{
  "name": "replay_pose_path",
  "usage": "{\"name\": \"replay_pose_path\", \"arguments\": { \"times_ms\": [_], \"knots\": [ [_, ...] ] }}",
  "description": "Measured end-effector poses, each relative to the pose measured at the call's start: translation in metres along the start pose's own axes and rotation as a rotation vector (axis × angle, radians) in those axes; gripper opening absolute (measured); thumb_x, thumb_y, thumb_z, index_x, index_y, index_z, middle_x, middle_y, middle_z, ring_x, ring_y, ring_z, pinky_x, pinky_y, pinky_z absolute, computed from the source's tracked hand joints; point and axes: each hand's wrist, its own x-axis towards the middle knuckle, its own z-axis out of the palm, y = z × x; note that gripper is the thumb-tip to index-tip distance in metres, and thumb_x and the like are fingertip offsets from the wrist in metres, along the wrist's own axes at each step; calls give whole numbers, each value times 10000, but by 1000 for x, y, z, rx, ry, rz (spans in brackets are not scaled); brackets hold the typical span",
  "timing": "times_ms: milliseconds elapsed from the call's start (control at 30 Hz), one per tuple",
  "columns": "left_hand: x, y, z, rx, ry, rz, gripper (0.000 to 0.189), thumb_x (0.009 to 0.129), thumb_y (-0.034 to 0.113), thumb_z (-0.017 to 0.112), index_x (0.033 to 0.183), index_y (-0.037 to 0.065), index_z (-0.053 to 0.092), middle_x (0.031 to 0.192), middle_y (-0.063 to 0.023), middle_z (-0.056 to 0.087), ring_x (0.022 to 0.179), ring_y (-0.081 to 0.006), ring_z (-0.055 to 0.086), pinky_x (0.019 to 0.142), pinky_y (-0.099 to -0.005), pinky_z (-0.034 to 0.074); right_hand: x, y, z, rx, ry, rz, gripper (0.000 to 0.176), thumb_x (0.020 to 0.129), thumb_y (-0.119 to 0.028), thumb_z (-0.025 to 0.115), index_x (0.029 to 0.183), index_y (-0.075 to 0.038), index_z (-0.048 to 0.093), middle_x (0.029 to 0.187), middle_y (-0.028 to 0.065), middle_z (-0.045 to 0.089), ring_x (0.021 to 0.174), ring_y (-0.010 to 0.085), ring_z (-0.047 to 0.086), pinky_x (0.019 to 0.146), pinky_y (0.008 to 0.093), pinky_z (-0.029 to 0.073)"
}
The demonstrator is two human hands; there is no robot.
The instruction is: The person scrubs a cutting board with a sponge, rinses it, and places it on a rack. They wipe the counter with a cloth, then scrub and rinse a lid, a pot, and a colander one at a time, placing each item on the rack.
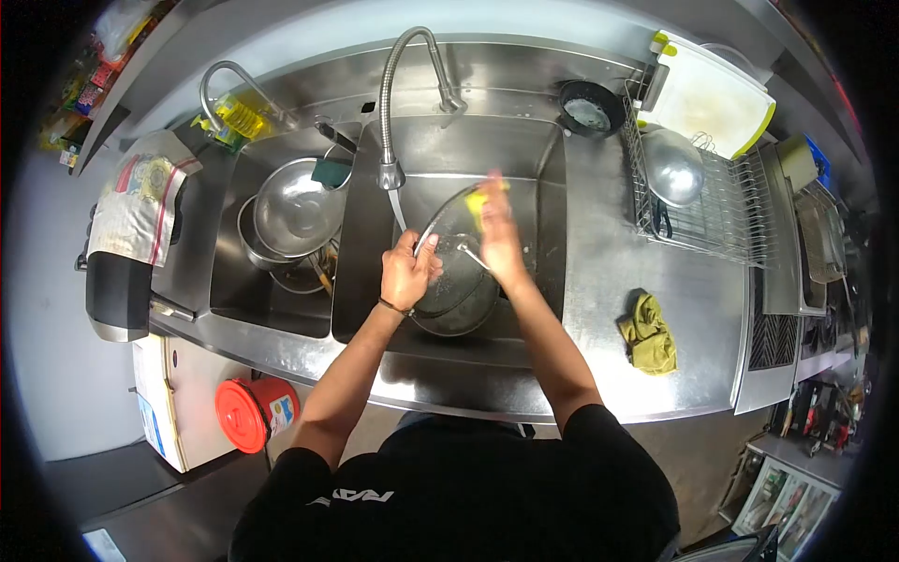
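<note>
My left hand is closed on the left rim of a see-through glass lid, which is tilted over the right sink basin. My right hand, slightly blurred, presses a yellow sponge to the lid's right side. A small metal knob shows near the middle of the lid. Beneath it, low in the basin, lies a round pan-like piece, partly covered by the lid and my left hand. From the faucet head, water runs down just beyond my left hand.
The left basin holds a metal colander on stacked pots. A small black pan stands at the back right. Beside it, a wire dish rack carries a metal bowl and cutting board. A green cloth lies on the right counter.
</note>
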Motion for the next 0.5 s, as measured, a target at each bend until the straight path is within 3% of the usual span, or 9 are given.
{"name": "replay_pose_path", "arguments": {
  "times_ms": [33,100,133,200,233,267,333,400,500],
  "knots": [
    [2,-6,1,3,46,36,306,899,260,550,784,-17,491,571,-101,608,482,-134,605,422,-249,477,5,-11,3,0,-2,-10,510,860,-49,513,1345,-113,366,1433,143,279,1300,310,307,1023,357,322],
    [3,-9,-2,11,91,79,306,891,267,563,795,-15,493,560,-104,604,470,-136,603,414,-255,475,8,-38,7,-183,-169,-205,577,813,21,503,1347,-148,363,1433,185,239,1248,347,367,884,355,446],
    [1,-7,-5,-70,106,12,310,891,270,562,797,-18,496,562,-100,606,468,-136,602,413,-252,474,7,-46,8,-276,-252,-295,616,789,55,497,1348,-166,362,1433,207,219,1222,365,397,815,354,509],
    [-6,1,-6,-153,124,-55,315,891,274,561,799,-21,498,564,-96,607,467,-135,601,411,-250,472,28,-38,2,-275,151,153,437,780,57,516,1208,-26,480,1280,230,410,1173,394,414,967,382,373],
    [-8,9,-4,-123,114,-27,312,892,271,560,802,-23,503,565,-94,608,466,-134,600,411,-247,471,31,-40,2,-211,212,147,348,757,13,566,1098,-16,502,1147,209,463,1096,393,445,925,425,376],
    [-9,13,-3,-93,103,-1,310,893,268,559,806,-25,507,565,-92,608,465,-133,599,410,-244,470,27,-44,7,-211,213,143,348,757,13,566,1098,-16,502,1147,209,463,1096,393,445,925,425,376],
    [-7,11,-3,-98,108,7,304,890,267,564,819,-25,515,563,-91,606,463,-130,596,409,-241,468,17,-73,15,-286,-129,-227,298,746,-27,586,1031,-36,500,1097,193,467,1050,374,447,920,444,352],
    [-8,12,-3,-130,137,10,300,892,261,562,820,-27,515,559,-86,602,462,-123,592,410,-241,468,28,-63,4,-321,-149,-157,272,778,-58,542,1044,-27,493,1064,190,471,1031,362,445,900,435,346],
    [-10,10,-8,-202,180,18,293,899,263,549,816,-15,510,566,-83,600,468,-128,593,416,-241,475,25,22,-23,-452,-88,-42,279,805,-65,503,1076,-7,470,1039,199,465,1013,364,445,883,425,356]
  ]
}}
